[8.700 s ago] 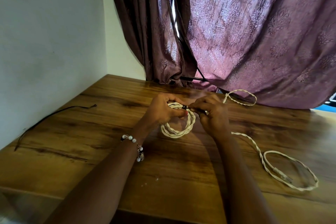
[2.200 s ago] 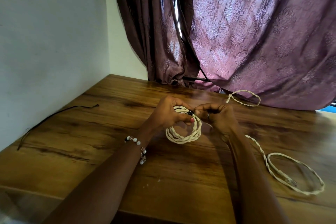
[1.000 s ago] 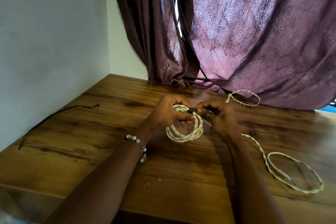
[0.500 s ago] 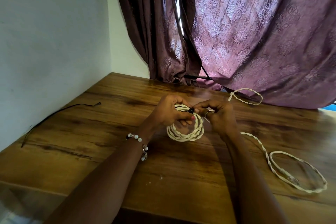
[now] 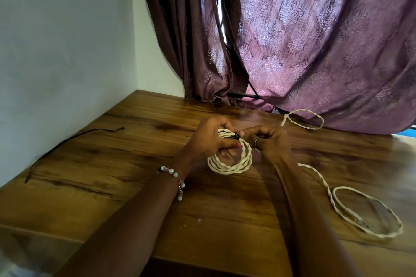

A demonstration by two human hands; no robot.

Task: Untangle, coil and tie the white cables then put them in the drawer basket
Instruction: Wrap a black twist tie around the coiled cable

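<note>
cream twisted cable (image 5: 231,165), purple damask curtain (image 5: 315,40)

Both forearms reach in from the bottom edge, converging toward twelve o'clock until the hands meet just above the middle. The left hand (image 5: 209,141) has its fingers curled round, the thumb pointing toward three o'clock and its pink nail showing. The right hand (image 5: 271,144), back up and knuckles bent, pinches with its fingertips (image 5: 244,134) almost against the left hand's. Its grip is tight and small. A beaded bracelet circles the left wrist; a ring sits on a right finger.
</note>
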